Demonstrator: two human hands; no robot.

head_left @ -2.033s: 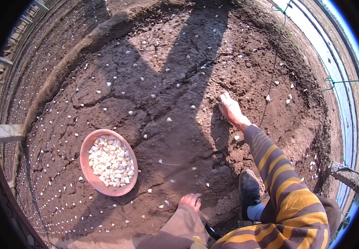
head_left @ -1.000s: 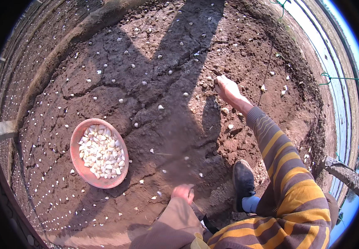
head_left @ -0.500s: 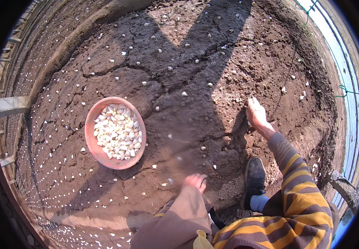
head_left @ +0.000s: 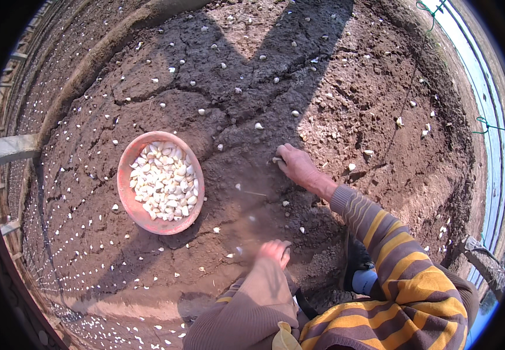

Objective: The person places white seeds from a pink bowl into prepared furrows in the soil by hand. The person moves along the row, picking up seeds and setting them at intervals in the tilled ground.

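Observation:
My right hand (head_left: 300,168) reaches over the brown soil (head_left: 246,157) right of the bowl. Its thumb and fingers are pinched on a garlic clove (head_left: 277,159) just above the ground. My left hand (head_left: 274,251) is closed, its fingers curled near my bent knee; whatever it may hold is hidden. The round reddish bowl (head_left: 131,213) sits tilted on the soil at left, with a heap of peeled-looking white garlic cloves (head_left: 168,184) in it. Single cloves dot the soil around my hands, among them one (head_left: 351,167) beside my right wrist and one (head_left: 258,126) farther off.
A dark shoe (head_left: 357,256) stands on the soil below my right forearm. Rows of cloves run along the left. A pale post (head_left: 13,149) juts in at the left edge, and another (head_left: 486,263) at lower right. Green cord (head_left: 494,127) and pale sheeting line the right border.
My right hand has moved left from the sunlit soil toward the shaded middle. Two cloves show in the soil where it was. My left hand has barely moved.

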